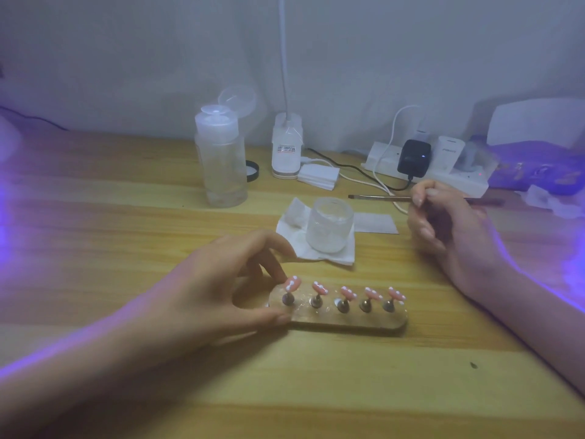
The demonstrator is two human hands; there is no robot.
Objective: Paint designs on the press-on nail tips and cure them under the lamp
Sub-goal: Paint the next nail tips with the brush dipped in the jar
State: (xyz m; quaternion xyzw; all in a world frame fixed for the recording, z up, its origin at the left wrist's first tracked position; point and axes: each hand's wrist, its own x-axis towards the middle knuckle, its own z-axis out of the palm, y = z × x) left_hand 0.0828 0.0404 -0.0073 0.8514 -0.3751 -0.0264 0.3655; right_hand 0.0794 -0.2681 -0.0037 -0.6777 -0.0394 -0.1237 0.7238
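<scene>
Your left hand (221,289) pinches the nail-tip holder (342,315) by its left end, mid-table (126,236). Your right hand (449,229) grips the brush (373,196) above bare wood beside the glass jar (329,229).

Single wide-angle view, worn on the head, aimed forward and down over the counter (110,223) toward the far wall (126,52). Set close: both forearms entering from the near left and near right corners and filling much of the lower frame. Centred just below mid-frame on the nail stand (348,321), with the left hand (218,296) pinching its left end. Farther and to the right, the right hand (443,226) holding the brush (373,196). Upper third taken up by wall, meeting the far counter edge roughly a third of the way down. Cropped at the far right edge through the white lamp (535,122), purple glow spilling in at both sides.
</scene>
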